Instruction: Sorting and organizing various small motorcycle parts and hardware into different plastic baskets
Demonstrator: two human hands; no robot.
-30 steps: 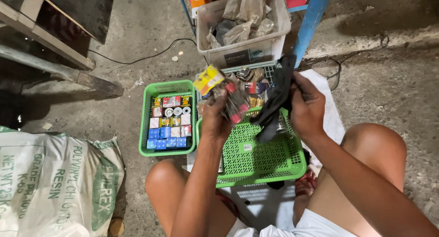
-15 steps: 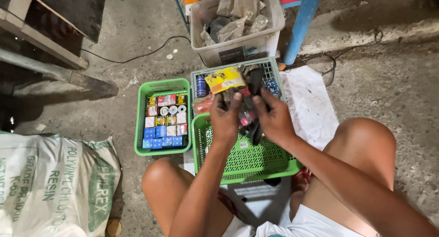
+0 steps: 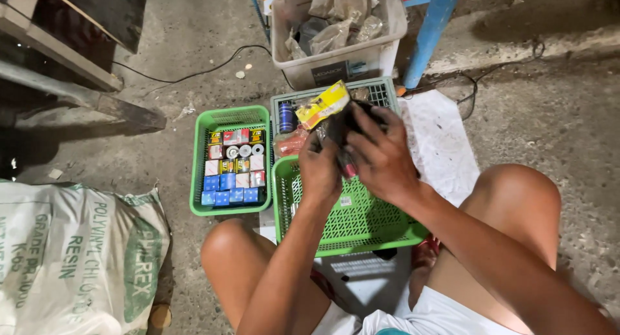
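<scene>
My left hand (image 3: 321, 170) and my right hand (image 3: 381, 155) are closed together on a bundle of small packets (image 3: 339, 131), dark ones with red bits, topped by a yellow packet (image 3: 323, 104). The bundle is held over the far edge of a bright green perforated basket (image 3: 352, 219) between my knees. Behind it lies a duller green basket (image 3: 381, 93) holding a blue spool and other small items. What exactly each hand grips inside the bundle is partly hidden by my fingers.
A green basket (image 3: 229, 118) filled with several small boxes and tape rolls sits to the left. A white bin (image 3: 339, 54) of plastic-wrapped parts stands beyond, beside a blue post (image 3: 429, 34). A large printed sack (image 3: 77, 257) lies at lower left. A white sheet (image 3: 439, 144) covers the floor on the right.
My hands have drawn together over the baskets, gathering the packets into one bundle. The dark strip my right hand held out to the side is now pulled in with the rest.
</scene>
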